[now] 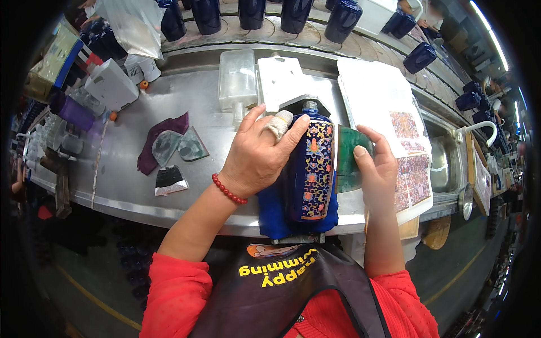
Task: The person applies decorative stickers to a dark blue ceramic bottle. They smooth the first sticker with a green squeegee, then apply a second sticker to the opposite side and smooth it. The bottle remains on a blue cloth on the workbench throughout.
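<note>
Steel bench point(124, 186): blue bottle point(313, 169) under L hand point(256, 155), R hand point(375, 166) beside.

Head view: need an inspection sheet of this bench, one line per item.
Surface: metal bench, worn and smeared.
Job's things: dark blue bottle with a patterned decal, lying on a blue cloth; green squeegee against its side.
Clutter: purple rag, spare scrapers, decal sheets, clear plastic box.
Grippers: left hand steadies the bottle, one finger taped; right hand holds the squeegee.
Cables: nothing seen.
Surroundings: row of blue bottles behind; sink at right.
</note>
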A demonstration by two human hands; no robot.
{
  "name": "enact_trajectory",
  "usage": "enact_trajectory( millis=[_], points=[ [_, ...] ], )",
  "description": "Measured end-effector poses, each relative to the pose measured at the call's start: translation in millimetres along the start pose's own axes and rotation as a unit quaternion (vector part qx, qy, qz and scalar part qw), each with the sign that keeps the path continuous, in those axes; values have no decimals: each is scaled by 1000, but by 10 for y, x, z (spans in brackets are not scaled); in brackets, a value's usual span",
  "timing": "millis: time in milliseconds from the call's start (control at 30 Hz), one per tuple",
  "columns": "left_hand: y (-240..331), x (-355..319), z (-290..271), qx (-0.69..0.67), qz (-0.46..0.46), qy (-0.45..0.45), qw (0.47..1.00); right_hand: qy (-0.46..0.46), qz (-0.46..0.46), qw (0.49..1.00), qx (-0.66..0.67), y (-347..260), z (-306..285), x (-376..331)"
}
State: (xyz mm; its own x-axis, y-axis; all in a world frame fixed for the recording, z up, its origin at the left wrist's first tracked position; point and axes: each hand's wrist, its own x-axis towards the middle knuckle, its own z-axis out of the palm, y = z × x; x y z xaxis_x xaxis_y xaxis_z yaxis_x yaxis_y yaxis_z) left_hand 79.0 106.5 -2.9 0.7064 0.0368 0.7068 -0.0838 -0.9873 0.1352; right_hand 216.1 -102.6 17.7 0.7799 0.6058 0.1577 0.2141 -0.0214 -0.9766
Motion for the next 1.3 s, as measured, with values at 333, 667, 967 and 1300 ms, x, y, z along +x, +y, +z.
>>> enact_trajectory(
  millis=[333, 667, 967, 1300],
  points=[
    [450, -292, -199, -142, -117, -23, 983, -2, -307, 905, -296, 154, -37, 149],
    [1004, -762, -198, -142, -234, -118, 955, -246, -202, 915, -246, -646, 249, 612],
    [1032, -725, -82, -59, -246, -77, 964, -86, -384, 839, -376, -479, 203, 429],
    [973, -833, -10, -33, -237, -62, 969, -139, -354, 887, -262, -165, -96, 35]
  ],
)
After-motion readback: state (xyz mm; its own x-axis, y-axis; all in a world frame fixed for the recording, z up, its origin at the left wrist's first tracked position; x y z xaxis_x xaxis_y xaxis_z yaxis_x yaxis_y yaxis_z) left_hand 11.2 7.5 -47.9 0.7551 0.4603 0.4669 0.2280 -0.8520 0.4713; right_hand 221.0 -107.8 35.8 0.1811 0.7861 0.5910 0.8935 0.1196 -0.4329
